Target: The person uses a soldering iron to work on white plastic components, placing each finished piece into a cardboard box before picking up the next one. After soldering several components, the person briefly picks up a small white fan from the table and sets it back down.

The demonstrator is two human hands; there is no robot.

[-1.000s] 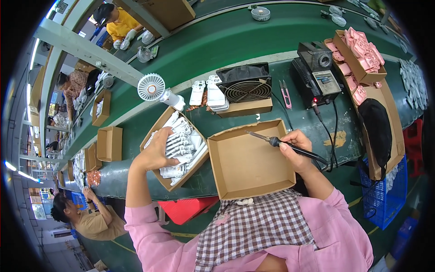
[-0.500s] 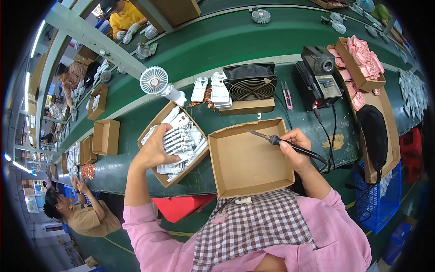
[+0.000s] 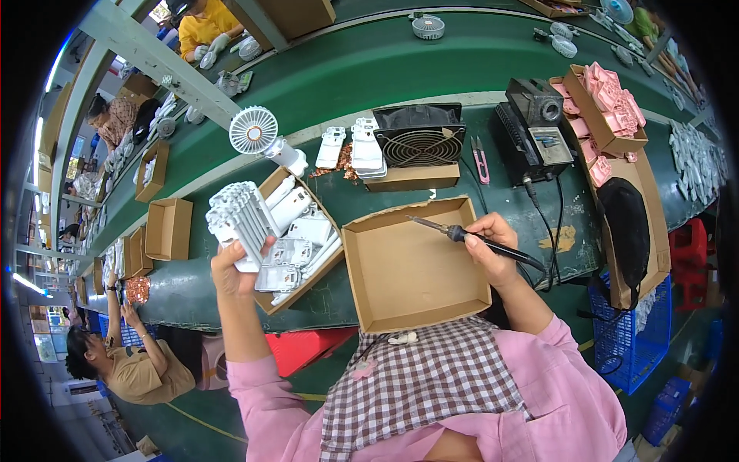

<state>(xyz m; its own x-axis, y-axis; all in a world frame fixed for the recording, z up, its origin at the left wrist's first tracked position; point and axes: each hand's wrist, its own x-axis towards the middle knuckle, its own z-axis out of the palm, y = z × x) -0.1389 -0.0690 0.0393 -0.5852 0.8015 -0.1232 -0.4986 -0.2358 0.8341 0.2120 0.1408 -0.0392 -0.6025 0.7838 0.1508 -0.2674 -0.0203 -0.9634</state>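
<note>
My left hand [image 3: 231,269] is closed round a row of white plastic housings [image 3: 245,219], stacked side by side and lifted above the left cardboard box [image 3: 304,289]. More white housings [image 3: 296,239] lie in that box. In my right hand [image 3: 493,246] is a soldering iron [image 3: 454,232], its dark handle between thumb and fingers and its tip pointing left. The iron is over the right part of a shallow cardboard box [image 3: 418,313], whose bare bottom shows.
Behind the boxes stand a white handheld fan [image 3: 258,132], white housings [image 3: 368,150] and a black square fan [image 3: 419,142]. Pink tweezers [image 3: 480,160] lie near a black soldering station [image 3: 535,135]. Pink parts [image 3: 612,96] fill a box at right. A co-worker [image 3: 142,366] sits at left.
My left hand has lifted the row of white housings out of the left box and tipped it, moving leftward. My right hand keeps the soldering iron in nearly the same place.
</note>
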